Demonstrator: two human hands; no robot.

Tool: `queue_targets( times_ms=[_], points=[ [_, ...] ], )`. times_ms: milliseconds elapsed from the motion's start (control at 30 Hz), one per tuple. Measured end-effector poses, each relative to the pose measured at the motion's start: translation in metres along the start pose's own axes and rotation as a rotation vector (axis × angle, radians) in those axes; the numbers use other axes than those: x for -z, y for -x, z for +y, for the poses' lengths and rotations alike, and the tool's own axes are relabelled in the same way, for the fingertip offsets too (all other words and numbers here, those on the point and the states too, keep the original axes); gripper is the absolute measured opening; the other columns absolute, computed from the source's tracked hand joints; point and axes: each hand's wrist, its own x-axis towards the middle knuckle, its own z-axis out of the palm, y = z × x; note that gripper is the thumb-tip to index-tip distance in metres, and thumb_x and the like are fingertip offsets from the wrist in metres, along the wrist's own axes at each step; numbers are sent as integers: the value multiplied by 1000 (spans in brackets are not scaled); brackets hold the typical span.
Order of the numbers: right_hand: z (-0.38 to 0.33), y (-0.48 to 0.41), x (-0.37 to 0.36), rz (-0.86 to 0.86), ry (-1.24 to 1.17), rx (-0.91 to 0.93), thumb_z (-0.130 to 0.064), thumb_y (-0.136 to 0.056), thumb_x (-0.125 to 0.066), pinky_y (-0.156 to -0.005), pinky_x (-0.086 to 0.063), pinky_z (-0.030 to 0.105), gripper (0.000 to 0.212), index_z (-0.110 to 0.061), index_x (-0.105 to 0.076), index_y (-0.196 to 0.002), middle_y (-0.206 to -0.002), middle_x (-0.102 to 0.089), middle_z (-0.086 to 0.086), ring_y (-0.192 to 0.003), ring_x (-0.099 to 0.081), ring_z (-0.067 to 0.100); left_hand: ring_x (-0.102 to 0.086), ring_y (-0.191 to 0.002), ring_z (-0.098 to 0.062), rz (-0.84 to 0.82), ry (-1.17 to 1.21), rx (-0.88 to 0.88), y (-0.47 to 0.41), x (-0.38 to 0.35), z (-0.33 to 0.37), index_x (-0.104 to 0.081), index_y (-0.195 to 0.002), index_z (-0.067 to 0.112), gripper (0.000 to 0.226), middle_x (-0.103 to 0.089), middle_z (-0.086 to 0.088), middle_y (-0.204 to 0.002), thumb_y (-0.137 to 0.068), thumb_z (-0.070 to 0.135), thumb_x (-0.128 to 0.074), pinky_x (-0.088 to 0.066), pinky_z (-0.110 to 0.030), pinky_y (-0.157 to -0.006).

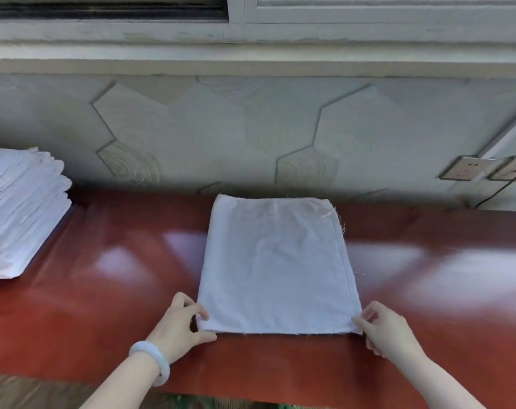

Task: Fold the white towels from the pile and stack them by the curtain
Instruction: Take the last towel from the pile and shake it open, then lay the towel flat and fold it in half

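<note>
Left hand (181,324) pinches near-left corner of towel (277,267), fingers + thumb curled on the cloth; right hand (385,329) pinches near-right corner same way. Both closed on fabric, nothing else held. Towel lies flat on table (103,305), centre, looks folded at least once judging by the doubled hem on rt side. Next fold IMO: lift both corners together, carry near edge over to far edge, match corners before release, then smooth outward from the crease. Keep tension even L/R or the frayed rt hem skews. Rt-side layers look slightly offset, so square them first. Room: far edge of towel sits close to wall (221,128), no slack there, so fold over rather than slide fwd. Table front edge is just beside my wrists, don't drag cloth off it. Bare red top either side. Stack of folded towels (20,208) far left, well apart. Sockets (463,169) + cable (497,191) far rt by wall, out of path. Curtain not in view, can't tell where it is.
</note>
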Motion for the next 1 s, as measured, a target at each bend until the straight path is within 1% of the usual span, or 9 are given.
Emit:
queue_targets(
  times_ms=[100, 200, 267, 500, 667, 733, 833, 933, 1000],
  points=[
    [-17, -3, 1, 179, 277, 246, -31, -87, -63, -62, -41, 31, 14, -24, -51, -83, -79, -61, -8, -73, -55, 17, -45, -94, -2, 123, -106, -109, -10, -1, 9, -60, -85, 27, 17, -41, 15, -98, -80, 30, -76, -36, -15, -78],
    [-38, -4, -16, -6, 313, 514, -24, -86, -63, -67, -42, 26, 12, -29, -52, -87, -88, -50, -11, -79, -50, 7, -44, -97, -5, -10, -288, -257, -20, -12, 26, -56, -94, 27, 15, -39, 15, -98, -84, 27, -67, -34, -17, -80],
    [-38, -5, -29, -171, 388, 548, -24, -84, -61, -68, -42, 25, 12, -29, -50, -87, -90, -47, -8, -80, -48, 7, -48, -96, -12, -110, -358, -278, -23, -20, 28, -52, -94, 28, 15, -39, 14, -96, -86, 26, -65, -38, -23, -82],
    [-23, -3, -31, -314, 333, 523, -25, -81, -61, -67, -42, 14, 13, -34, -52, -76, -88, -57, -11, -75, -53, -1, -56, -75, -2, -219, -192, -160, -16, -15, 4, -54, -71, 32, 19, -57, 12, -84, -84, 31, -68, -43, -13, -70],
    [-45, -22, -41, 98, 130, 579, -11, -91, -58, -79, -41, 18, 24, -35, -58, -93, -102, -58, -16, -92, -54, -1, -56, -96, -8, 128, -99, -210, -38, -14, 21, -62, -93, 25, 5, -56, 10, -101, -94, 24, -57, -47, -28, -89],
    [-60, -27, -64, 234, 179, 713, -7, -87, -60, -96, -39, 23, 29, -19, -61, -114, -124, -58, -5, -115, -49, 10, -53, -119, -19, 306, -209, -294, -53, -27, 28, -63, -118, 16, 27, -55, 1, -126, -92, 22, -61, -45, -35, -102],
    [-76, -27, -105, 237, 369, 932, -21, -87, -56, -110, -28, 35, 48, -10, -52, -134, -148, -44, 7, -136, -37, 22, -22, -147, -22, 249, -431, -321, -66, -51, 37, -33, -150, 21, 57, -21, -2, -160, -97, 37, -46, -18, -41, -119],
    [-58, -35, -116, 205, 553, 994, -35, -94, -41, -115, -19, 41, 57, -16, -40, -147, -157, -29, 2, -144, -29, 20, -25, -145, -23, 241, -499, -314, -65, -65, 22, -31, -150, 20, 60, -28, -7, -158, -98, 50, -24, -16, -43, -115],
    [-33, -47, -105, 280, 562, 855, -38, -96, -36, -117, -16, 43, 58, -16, -33, -150, -158, -24, -1, -146, -25, 18, -21, -147, -21, 236, -528, -292, -64, -65, 9, -29, -152, 18, 63, -24, -7, -160, -102, 52, -10, -16, -43, -116]
  ],
)
